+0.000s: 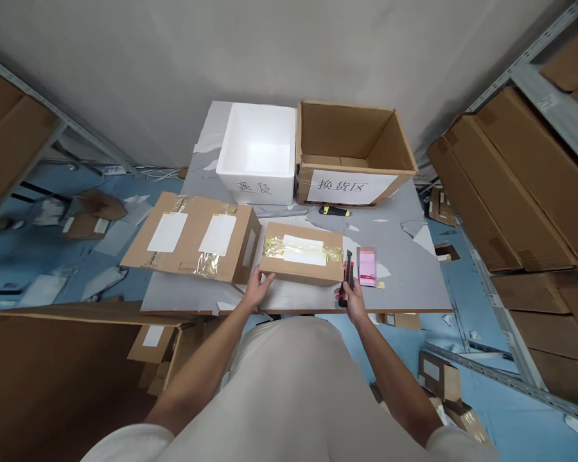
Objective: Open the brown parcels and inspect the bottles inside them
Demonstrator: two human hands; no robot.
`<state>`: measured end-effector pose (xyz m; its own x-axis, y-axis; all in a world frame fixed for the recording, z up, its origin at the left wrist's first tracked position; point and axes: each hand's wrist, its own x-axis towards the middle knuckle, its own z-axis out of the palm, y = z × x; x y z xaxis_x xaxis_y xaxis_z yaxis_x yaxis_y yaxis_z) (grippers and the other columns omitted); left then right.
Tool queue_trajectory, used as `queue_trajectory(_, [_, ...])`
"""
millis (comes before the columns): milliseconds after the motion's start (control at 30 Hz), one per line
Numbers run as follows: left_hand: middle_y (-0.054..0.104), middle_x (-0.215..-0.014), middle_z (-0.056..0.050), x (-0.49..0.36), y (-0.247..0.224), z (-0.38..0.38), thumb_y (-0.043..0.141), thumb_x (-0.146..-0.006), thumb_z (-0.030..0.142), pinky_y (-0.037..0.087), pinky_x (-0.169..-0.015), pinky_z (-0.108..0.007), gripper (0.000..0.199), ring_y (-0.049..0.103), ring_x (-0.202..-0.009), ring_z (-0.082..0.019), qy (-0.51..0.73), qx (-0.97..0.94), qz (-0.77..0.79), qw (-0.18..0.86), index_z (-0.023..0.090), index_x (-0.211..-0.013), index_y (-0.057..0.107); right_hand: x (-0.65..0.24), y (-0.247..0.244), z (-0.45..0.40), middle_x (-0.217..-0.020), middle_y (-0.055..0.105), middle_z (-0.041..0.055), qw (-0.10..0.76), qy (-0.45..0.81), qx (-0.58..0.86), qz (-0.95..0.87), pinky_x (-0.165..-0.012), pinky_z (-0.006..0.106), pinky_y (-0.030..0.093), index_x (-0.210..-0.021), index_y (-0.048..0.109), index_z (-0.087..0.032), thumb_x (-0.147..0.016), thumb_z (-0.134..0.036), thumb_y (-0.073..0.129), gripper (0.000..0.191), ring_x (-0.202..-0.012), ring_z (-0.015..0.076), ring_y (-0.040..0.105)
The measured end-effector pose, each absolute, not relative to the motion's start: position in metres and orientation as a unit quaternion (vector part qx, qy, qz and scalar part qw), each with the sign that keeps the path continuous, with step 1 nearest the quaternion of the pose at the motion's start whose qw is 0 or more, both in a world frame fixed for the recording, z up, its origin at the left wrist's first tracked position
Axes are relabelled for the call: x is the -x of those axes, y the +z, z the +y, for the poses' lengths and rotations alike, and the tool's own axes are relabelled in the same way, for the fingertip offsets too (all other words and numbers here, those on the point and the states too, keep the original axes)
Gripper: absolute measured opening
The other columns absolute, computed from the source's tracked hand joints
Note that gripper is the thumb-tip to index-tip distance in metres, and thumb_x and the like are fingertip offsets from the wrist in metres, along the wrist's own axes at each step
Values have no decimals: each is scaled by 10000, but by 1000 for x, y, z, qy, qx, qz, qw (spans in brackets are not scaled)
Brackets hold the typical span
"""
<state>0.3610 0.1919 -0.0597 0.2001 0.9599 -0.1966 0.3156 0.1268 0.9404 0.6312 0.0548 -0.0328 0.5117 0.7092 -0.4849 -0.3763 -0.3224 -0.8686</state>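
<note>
A small taped cardboard box (301,273) with a white label lies in front of me on the grey table (399,289). My left hand (257,287) touches its near left corner, thumb and fingers apart. In my right hand (352,298) is a red and black cutter (349,271), upright beside the box's right end. A phone (367,266) with a pink screen lies just right of the cutter. To the left sits a larger taped box (187,260) with two white labels. A yellow and black knife (334,210) lies behind the small box.
At the table's back stand a white foam bin (270,187) and an open cardboard box (390,186), both with handwritten signs. Shelving (505,321) with cartons is on the right. A big open carton (52,385) stands at the lower left.
</note>
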Motion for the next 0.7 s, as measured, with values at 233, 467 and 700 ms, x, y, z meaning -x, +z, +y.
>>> queue_trajectory(233, [595, -982, -99, -361, -30, 212, 514, -814, 528, 493, -814, -357, 505, 580, -938, -222, 303, -639, 579, 406, 154, -1141, 605, -661, -2, 89, -755, 635, -7, 557, 450, 657, -234, -526, 257, 466, -1021, 520, -231, -752, -488, 612, 383, -555, 109, 538])
queue_trajectory(467, [605, -946, -94, -373, -42, 226, 467, -829, 503, 458, -893, -398, 509, 589, -914, -229, 242, -633, 606, 417, 141, -1139, 645, -669, -10, 121, -710, 632, -16, 523, 448, 684, -241, -474, 244, 427, -1032, 542, -218, -715, -480, 611, 417, -501, 99, 491])
queue_trajectory(700, [571, -1294, -123, -338, -66, 198, 459, -811, 438, 361, -1060, -428, 543, 500, -1227, -253, 273, -578, 574, 511, 154, -1260, 571, -664, -26, 81, -793, 654, 11, 549, 454, 672, -203, -515, 241, 443, -1018, 568, -187, -675, -465, 679, 455, -551, 88, 498])
